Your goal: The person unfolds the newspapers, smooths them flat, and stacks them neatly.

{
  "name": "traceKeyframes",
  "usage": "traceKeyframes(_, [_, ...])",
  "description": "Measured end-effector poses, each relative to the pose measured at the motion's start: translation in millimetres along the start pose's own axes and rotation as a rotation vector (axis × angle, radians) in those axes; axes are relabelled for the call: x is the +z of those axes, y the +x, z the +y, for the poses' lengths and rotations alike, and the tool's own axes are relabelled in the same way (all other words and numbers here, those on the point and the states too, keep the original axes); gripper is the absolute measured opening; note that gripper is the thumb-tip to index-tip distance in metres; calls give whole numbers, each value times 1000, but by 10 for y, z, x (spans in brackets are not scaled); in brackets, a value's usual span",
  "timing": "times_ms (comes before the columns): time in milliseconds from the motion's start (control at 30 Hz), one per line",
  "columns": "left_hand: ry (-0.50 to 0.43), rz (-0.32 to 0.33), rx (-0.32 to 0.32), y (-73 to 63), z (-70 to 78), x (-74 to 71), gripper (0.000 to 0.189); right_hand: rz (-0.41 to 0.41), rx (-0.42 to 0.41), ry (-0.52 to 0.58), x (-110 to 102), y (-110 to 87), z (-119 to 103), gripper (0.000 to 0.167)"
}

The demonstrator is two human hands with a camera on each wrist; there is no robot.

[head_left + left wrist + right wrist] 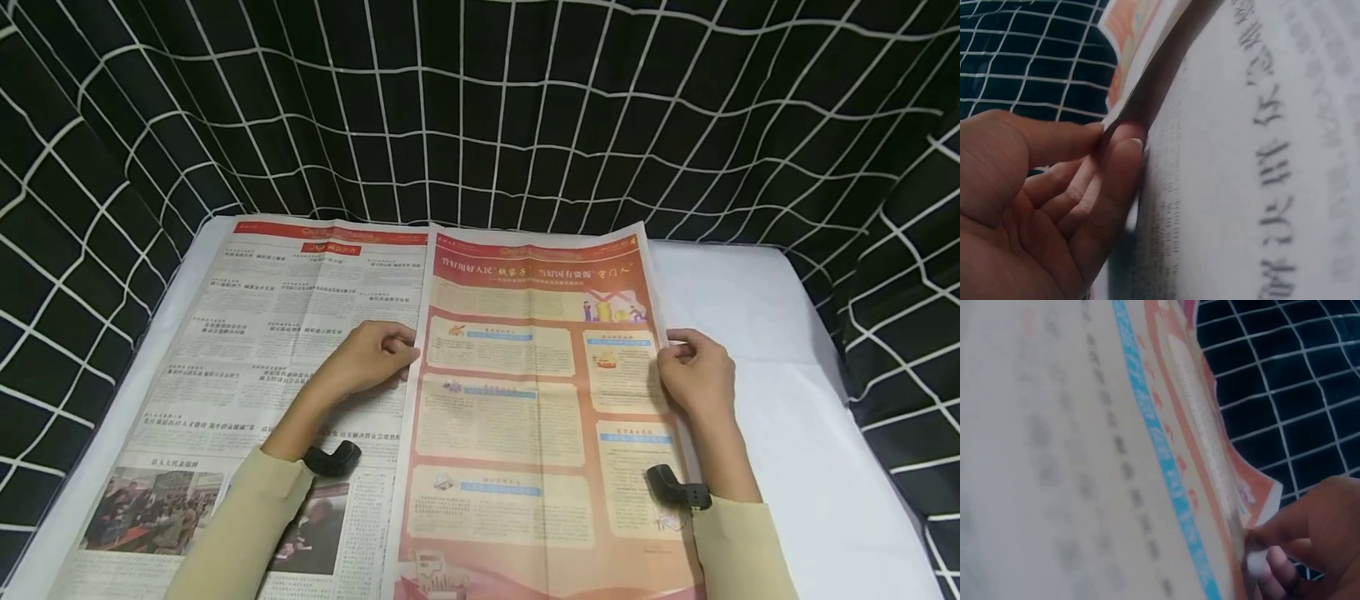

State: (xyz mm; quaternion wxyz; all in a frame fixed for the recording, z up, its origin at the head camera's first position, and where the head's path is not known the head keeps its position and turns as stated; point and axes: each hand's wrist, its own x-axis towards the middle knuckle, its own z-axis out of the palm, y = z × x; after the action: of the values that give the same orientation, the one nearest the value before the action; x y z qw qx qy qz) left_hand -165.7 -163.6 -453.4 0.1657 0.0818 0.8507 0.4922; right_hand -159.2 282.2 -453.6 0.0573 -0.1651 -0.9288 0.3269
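A newspaper page in red and orange print (495, 425) stretches between the two hands, its right part over the white surface. My left hand (372, 357) pinches this page's left edge between thumb and fingers; in the left wrist view the thumb lies on the sheet's edge with fingertips behind it. On the right edge, my right hand (697, 375) pinches the paper, its thumb on the printed side in the right wrist view. Under the left forearm lies another newspaper page (217, 367), mostly black text with a red band on top and photos near the bottom.
A white tabletop (780, 400) shows to the right of the newspaper. Black cloth with a white grid (480, 108) rises behind and on both sides. Each wrist carries a black strapped device, such as the one on the right (675, 487).
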Motion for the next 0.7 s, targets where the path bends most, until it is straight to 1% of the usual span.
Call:
traceKeyframes(67, [12,21,9,13,-1,21,36,8,12,-3,-15,2,21,40])
traceKeyframes(167, [10,45,5,18,4,45,36,28,9,-3,-25,12,51,35])
traceKeyframes(267, [19,48,4,14,15,49,38,41,1,-1,-27,21,60,34])
traceKeyframes(500, [67,-10,12,-20,50,40,50,14,-10,13,-47,13,69,39])
traceKeyframes(600, [50,-37,5,-32,82,29,53,25,-17,16,-53,14,74,40])
traceKeyframes(700, [8,-64,-40,-47,104,21,50,29,-18,26,-51,4,64,45])
